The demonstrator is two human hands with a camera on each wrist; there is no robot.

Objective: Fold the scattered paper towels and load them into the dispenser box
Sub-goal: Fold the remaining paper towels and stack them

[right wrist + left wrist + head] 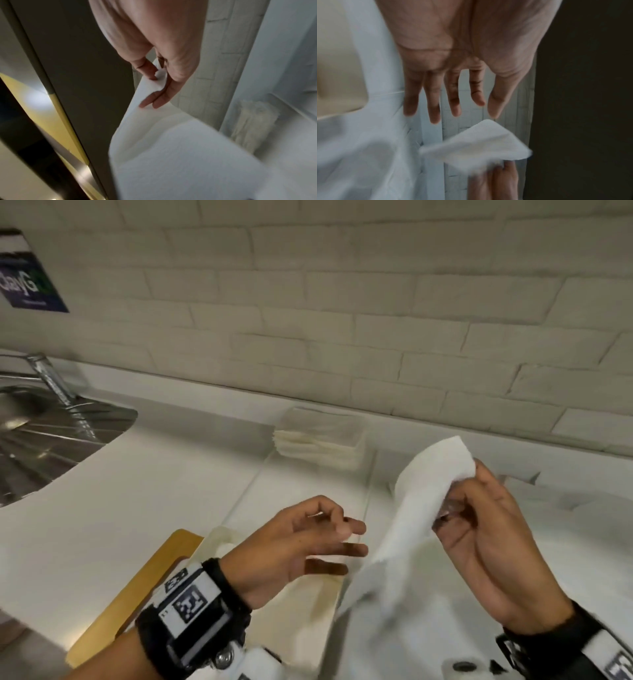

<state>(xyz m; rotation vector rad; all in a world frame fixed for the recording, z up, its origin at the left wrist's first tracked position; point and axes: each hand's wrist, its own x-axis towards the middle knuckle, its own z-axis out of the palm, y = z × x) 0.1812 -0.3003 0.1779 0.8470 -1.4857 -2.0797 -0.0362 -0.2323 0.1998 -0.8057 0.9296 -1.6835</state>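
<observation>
My right hand (448, 513) is lifted above the white counter and pinches one corner of a white paper towel (423, 494), which hangs down, curled and blurred. In the right wrist view my right hand (159, 79) has thumb and fingers closed on the paper towel (171, 148). Just left of the sheet, my left hand (349, 539) hovers with spread fingers and holds nothing. The left wrist view shows my left hand (450, 111) open, a little short of the paper towel (477, 146). A clear dispenser box (369, 491) lies behind, with a stack of folded cream towels (318, 445) at its far end.
More white towels (565, 505) lie loose on the counter at the right. A yellow-edged board (137, 587) with a cream sheet on it sits under my left wrist. A steel sink (41, 446) and faucet (51, 378) are at the far left. A brick wall (342, 302) runs behind.
</observation>
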